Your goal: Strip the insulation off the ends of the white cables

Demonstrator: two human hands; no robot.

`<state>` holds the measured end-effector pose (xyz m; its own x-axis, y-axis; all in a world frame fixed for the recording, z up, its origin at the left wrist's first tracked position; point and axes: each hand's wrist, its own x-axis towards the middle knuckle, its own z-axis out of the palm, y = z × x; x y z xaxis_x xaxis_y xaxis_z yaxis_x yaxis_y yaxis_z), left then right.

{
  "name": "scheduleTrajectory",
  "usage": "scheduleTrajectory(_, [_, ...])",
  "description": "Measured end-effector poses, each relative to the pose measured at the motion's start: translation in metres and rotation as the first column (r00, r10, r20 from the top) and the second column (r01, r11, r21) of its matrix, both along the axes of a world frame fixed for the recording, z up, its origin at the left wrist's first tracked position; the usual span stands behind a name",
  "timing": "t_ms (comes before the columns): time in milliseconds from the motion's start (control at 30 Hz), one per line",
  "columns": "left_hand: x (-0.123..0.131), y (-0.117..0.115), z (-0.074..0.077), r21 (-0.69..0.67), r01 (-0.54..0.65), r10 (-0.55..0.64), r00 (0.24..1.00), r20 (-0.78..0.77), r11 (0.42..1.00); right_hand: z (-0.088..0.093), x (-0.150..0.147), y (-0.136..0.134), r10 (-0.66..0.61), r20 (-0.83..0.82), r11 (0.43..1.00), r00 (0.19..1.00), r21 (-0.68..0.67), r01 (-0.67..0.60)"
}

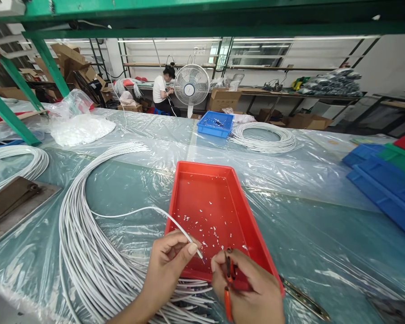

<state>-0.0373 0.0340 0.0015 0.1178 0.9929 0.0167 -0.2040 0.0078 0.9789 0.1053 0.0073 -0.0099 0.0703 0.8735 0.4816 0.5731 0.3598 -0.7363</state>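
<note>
While the left hand (170,261) pinches 1 white cable (179,225) just behind its tip, the right hand (253,283) holds an orange-handled tool (227,303) beside that tip, so the step in hand looks like work on the cable's end, probably trimming or stripping. The tip points down and to the right over the near part of a red tray (254,229), where fine dark strands seem to stick out of the sheath and pale scraps (216,231) lie scattered on the floor of the tray. The next move seems to call for a steady pinch on the left and a careful lining-up of the tool with the tip, since the 2 are near each other but look apart. The left hand comes in from below, its thumb and index finger closed on the cable, which arcs back toward a large bundle of white cables (87,234) on the plastic-covered table (324,234). The right hand is curled, fingers wrapped around the tool, its knuckles turned up and its thumb side toward the left hand; whether the tool's own jaws are parted, I cannot tell.
</note>
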Motion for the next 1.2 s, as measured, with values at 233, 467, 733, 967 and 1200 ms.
scheduleTrajectory(233, [0.000, 0.007, -0.004, -0.190, 0.087, -0.052, 0.982, 0.181, 0.978, -0.010, 0.033, 0.018, -0.207, 0.395, 0.975, 0.895, 0.011, 0.221])
scheduleTrajectory(467, [0.008, 0.008, -0.007, -0.351, 0.180, -0.034, 0.923, 0.384, 0.919, 0.001, 0.030, 0.013, 0.071, 0.253, 0.970, 0.965, 0.207, -0.125])
scheduleTrajectory(733, [0.020, 0.000, -0.014, -0.387, 0.261, -0.049, 0.877, 0.478, 0.884, 0.031, 0.023, 0.009, 0.154, 0.478, 0.855, 0.865, 0.374, -0.359])
scheduleTrajectory(967, [0.026, -0.021, -0.007, -0.422, 0.251, 0.077, 0.779, 0.622, 0.871, 0.021, 0.024, 0.004, 0.109, 0.001, 0.989, 0.994, 0.106, -0.108])
scheduleTrajectory(1200, [0.031, -0.017, -0.002, -0.258, 0.017, 0.087, 0.918, 0.388, 0.966, 0.002, 0.015, 0.007, -0.073, -0.810, 0.820, 0.582, -0.381, -0.427])
